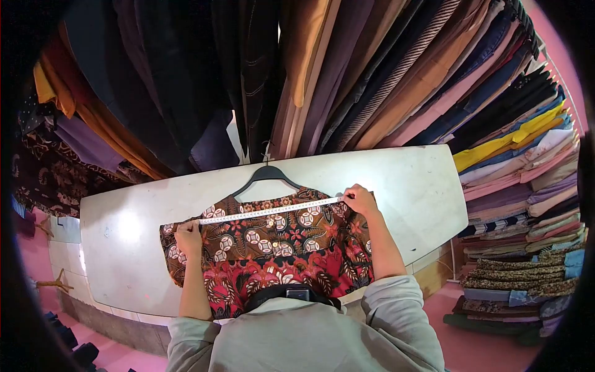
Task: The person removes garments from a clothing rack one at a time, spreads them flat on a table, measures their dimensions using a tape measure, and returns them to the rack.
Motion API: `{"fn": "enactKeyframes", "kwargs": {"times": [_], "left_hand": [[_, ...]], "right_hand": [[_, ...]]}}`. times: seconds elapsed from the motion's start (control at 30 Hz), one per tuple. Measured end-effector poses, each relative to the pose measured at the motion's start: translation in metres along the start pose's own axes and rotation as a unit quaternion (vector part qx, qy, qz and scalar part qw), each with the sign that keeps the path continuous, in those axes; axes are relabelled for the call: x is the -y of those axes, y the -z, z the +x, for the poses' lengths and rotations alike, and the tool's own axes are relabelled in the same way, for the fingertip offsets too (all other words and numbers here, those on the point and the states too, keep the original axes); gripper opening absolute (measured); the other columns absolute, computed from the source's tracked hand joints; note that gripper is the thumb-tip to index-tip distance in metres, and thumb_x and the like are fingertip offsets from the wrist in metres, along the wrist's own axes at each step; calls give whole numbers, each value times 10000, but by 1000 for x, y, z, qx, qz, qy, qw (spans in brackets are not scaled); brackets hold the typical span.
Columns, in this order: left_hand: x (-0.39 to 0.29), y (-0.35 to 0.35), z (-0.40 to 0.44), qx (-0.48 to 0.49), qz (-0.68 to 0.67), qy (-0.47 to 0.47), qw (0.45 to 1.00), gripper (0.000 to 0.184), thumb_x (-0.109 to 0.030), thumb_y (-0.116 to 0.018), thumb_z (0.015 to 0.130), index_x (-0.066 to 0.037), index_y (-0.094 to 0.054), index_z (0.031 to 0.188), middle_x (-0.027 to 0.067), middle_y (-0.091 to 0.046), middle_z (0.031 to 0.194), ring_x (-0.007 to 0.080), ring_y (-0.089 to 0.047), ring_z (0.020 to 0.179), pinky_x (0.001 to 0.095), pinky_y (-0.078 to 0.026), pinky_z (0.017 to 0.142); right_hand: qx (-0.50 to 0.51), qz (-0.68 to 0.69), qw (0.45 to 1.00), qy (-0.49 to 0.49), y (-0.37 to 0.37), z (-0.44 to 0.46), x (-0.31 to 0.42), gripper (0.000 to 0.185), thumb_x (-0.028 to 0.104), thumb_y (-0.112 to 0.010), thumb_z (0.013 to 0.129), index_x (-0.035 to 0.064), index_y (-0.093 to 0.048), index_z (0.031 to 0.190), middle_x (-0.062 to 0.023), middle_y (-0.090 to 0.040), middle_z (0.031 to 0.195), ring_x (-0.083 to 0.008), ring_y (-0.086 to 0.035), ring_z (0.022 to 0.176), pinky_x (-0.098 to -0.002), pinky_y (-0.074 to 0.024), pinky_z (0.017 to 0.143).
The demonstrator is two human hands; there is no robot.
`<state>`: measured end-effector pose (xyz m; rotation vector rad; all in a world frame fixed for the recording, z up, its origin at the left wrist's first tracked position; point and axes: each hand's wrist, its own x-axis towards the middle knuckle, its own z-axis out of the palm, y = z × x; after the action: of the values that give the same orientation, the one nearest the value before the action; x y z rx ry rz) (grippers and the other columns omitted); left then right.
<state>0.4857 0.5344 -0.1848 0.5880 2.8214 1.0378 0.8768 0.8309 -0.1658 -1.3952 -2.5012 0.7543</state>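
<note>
We have a white table (427, 192) with rounded corners and bright glare on its top. On it we see a patterned shirt (279, 248) spread out, its neckline toward the far edge, and a black hanger (268, 173) at that neckline, its hook reaching the edge.

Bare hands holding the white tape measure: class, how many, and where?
2: the left hand pinches the white tape measure at its left, the right hand at its right, over the brown-and-red patterned garment.
</note>
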Motion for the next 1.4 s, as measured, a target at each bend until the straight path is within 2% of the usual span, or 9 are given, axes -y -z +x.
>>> {"fn": "enactKeyframes", "kwargs": {"times": [0.47, 0.6, 0.73, 0.93, 0.97, 1.07, 1.13, 1.23, 1.4], "left_hand": [[9, -9, 2, -23, -10, 0, 1000, 137, -179, -664, 724, -48, -681, 762, 109, -626, 778, 262, -588, 720, 352, -455, 654], [-10, 2, -4, 0, -258, 65, 964, 95, -93, -663, 748, -6, -639, 774, 76, -601, 737, 119, -555, 694, 256, -446, 609], [-28, 0, -41, 117, -339, -88, 929, 51, -64, -661, 744, -31, -639, 776, 60, -592, 792, 126, -549, 698, 261, -444, 641], [-78, -4, -109, 302, -323, -201, 874, 81, -92, -653, 753, -15, -632, 765, 82, -596, 783, 177, -566, 731, 282, -439, 677], [-78, 1, -107, 300, -311, -168, 886, 98, -107, -650, 751, -12, -628, 760, 89, -593, 782, 197, -569, 750, 295, -442, 685], [-47, 9, -60, 108, -204, -260, 938, 147, -80, -570, 781, -42, -613, 916, 113, -583, 869, 282, -546, 866, 371, -419, 786], [-21, 25, -32, 12, 9, -268, 963, 294, -158, -496, 837, -111, -542, 1124, 130, -509, 1148, 311, -456, 1087, 466, -325, 920], [31, 31, -8, 105, 198, -230, 947, 420, -313, -388, 890, -238, -383, 1304, 62, -254, 1410, 307, -248, 1283, 584, -130, 1004], [44, 22, -6, 58, 172, -207, 961, 373, -289, -429, 877, -240, -465, 1246, 70, -316, 1379, 318, -283, 1265, 571, -123, 1009]], "right_hand": [[-32, -18, 999, 20, -3, -1, 1, 81, 175, -651, 678, 100, -649, 708, -121, -564, 738, -273, -565, 669, -364, -456, 617], [-60, 18, 997, 40, 14, -6, 37, 150, 151, -643, 692, 63, -627, 813, -128, -594, 785, -279, -579, 697, -344, -468, 645], [-6, 229, 970, 83, 9, -34, 109, 336, 217, -662, 737, 49, -554, 1007, -110, -607, 873, -211, -598, 783, -295, -462, 709], [141, 245, 925, 254, -73, -66, 180, 142, 156, -618, 730, 41, -605, 813, -111, -556, 822, -271, -548, 779, -345, -443, 711], [140, 205, 934, 255, -80, -70, 182, 137, 156, -613, 732, 43, -611, 809, -107, -560, 827, -271, -548, 800, -350, -442, 725], [130, 164, 943, 259, -89, -73, 186, 133, 159, -606, 736, 48, -623, 808, -97, -568, 836, -269, -547, 830, -356, -441, 747], [120, 168, 942, 264, -90, -69, 181, 135, 166, -610, 737, 68, -637, 824, -82, -575, 863, -267, -548, 837, -352, -441, 754], [148, 151, 949, 234, -87, -66, 178, 127, 171, -622, 742, 65, -628, 811, -81, -572, 850, -255, -566, 825, -338, -445, 749], [172, 113, 952, 228, -93, -58, 173, 125, 162, -633, 734, 49, -628, 786, -90, -575, 817, -259, -569, 804, -335, -448, 735]]}}
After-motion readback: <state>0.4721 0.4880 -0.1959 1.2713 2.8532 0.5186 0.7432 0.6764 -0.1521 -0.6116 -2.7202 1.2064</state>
